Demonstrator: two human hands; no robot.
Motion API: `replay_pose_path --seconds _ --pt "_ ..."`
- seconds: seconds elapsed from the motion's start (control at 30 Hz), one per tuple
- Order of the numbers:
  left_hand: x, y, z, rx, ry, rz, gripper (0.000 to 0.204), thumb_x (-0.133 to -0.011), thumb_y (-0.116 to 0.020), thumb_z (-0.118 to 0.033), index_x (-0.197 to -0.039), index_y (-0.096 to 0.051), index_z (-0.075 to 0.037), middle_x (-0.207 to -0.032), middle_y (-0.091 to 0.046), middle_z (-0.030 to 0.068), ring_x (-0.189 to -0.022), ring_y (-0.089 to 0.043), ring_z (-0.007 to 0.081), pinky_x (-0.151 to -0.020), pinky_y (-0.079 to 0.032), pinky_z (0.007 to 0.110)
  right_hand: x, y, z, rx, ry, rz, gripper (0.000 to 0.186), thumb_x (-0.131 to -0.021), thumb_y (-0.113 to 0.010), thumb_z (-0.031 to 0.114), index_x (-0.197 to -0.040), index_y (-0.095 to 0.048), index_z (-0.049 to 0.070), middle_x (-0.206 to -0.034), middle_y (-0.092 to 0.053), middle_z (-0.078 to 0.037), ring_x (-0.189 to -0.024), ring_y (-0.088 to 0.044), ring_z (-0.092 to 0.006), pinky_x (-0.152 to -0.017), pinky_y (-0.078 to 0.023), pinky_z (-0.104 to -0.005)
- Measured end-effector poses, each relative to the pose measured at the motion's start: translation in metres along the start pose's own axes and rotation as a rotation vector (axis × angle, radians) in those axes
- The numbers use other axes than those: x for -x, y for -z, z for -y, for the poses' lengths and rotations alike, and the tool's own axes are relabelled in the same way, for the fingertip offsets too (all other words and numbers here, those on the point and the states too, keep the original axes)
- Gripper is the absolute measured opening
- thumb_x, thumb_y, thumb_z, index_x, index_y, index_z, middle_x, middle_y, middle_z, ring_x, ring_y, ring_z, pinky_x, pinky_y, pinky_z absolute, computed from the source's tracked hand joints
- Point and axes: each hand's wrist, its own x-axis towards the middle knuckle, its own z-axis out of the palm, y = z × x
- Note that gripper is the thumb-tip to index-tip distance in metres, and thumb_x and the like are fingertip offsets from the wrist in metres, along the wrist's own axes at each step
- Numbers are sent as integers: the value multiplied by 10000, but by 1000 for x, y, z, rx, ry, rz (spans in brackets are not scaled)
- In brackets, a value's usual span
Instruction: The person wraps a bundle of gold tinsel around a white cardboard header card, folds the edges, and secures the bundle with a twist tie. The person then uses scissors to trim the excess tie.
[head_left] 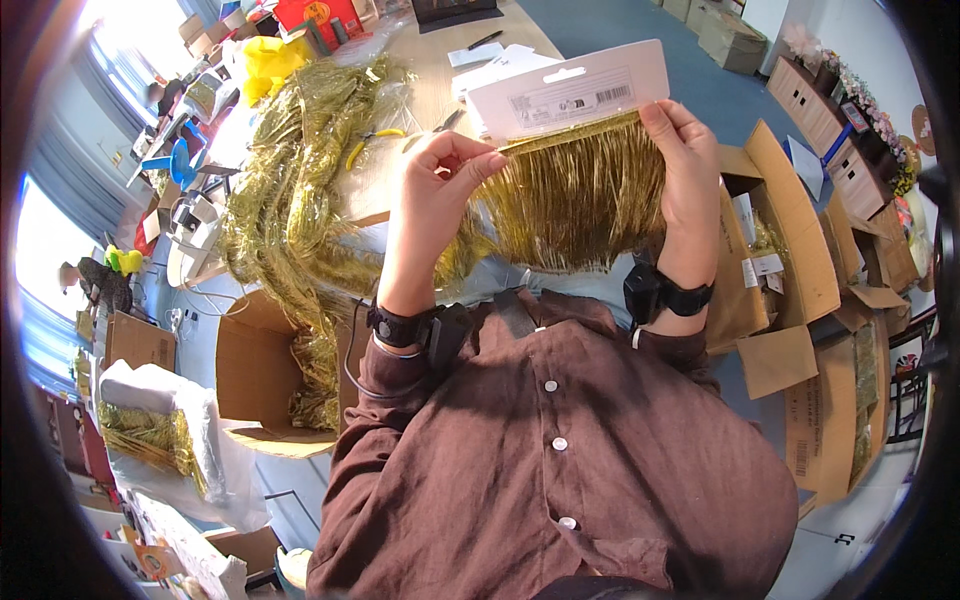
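Observation:
Between my hands is a strip of gold tinsel fringe, its shiny strands hanging down. A white header card with a hang slot and a printed label stands up behind its top band. My left hand pinches the band's left end between thumb and forefinger. At the other end, my right hand grips the fringe and the card's lower right corner, thumb in front. A long heap of gold tinsel fringe drapes over the table's left part and down toward an open box.
Yellow-handled pliers and a pen lie on the wooden table. A cardboard box with tinsel stands below left. More open boxes are at right. A yellow bag sits at the far left.

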Motion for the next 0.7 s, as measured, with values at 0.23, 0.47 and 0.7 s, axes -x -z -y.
replay_pose_path --seconds 0.23,0.47,0.7 --pt "1 -5 5 80 -2 -78 177 -842 -800 -153 -873 -689 -19 -739 -556 -57 -666 -482 31 -610 -397 202 0 6 -5 -67 -27 34 288 -915 -733 251 -998 -700 -23 -914 -686 -19 -816 -583 -64 -740 -445 -209" --pt "2 -2 5 105 152 16 221 -852 -801 -169 -963 -695 -10 -818 -635 -36 -749 -547 35 -685 -439 192 -3 11 -13 -108 -101 17 321 -907 -740 269 -1038 -684 -19 -956 -700 -62 -834 -632 -99 -771 -496 -238" --pt "13 -5 -2 227 210 42 166 -872 -784 -159 -932 -684 -41 -867 -646 -38 -800 -566 33 -748 -446 185 -17 11 -40 -226 -325 10 342 -900 -747 271 -1056 -665 -22 -943 -700 -71 -774 -641 -118 -732 -515 -245"
